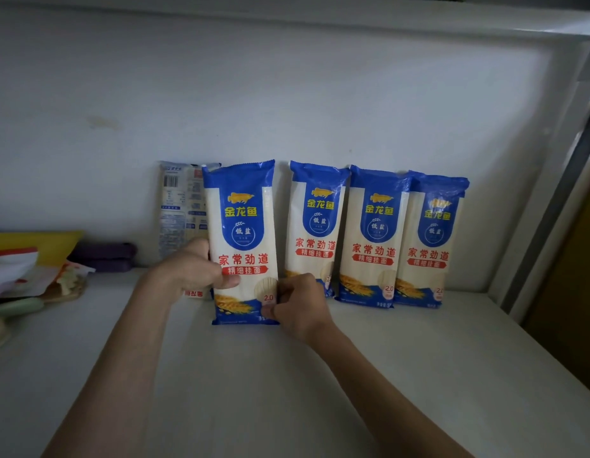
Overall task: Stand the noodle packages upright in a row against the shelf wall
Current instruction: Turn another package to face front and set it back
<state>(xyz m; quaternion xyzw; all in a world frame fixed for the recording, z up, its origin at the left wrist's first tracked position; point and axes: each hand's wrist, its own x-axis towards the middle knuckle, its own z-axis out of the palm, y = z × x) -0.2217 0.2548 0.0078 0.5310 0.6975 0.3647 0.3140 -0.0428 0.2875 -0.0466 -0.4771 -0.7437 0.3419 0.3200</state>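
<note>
Clearly both hands are on one noodle package (242, 239), which stands upright on the shelf (287, 375) a little forward of the others. The left hand (191, 269) closes around its left edge, thumb pressed across the front near the red lettering, so that grip is shut on the pack. The right hand (298, 304) pinches the lower right corner between thumb and fingers, also shut on the same pack. To the right, three more packages (374, 236) already stand side by side, leaning against the shelf wall (287, 104), their edges touching or slightly overlapping. Behind the held pack on the left, another package (179, 206) stands against the wall with its printed back facing out. A pile of other bags (29, 259) lies at the far left, well apart. The pack looks like a long, narrow bundle of dry noodles in thin glossy film: stiff along its length, moderately weighty, slick on the surface, and likely to snap inside if bent or dropped. Holding it by both long edges low down, as now, seems sound, since the small base makes it prone to tipping. It probably still needs easing back until its top rests on the wall, closing the gap beside its right-hand neighbour.
</note>
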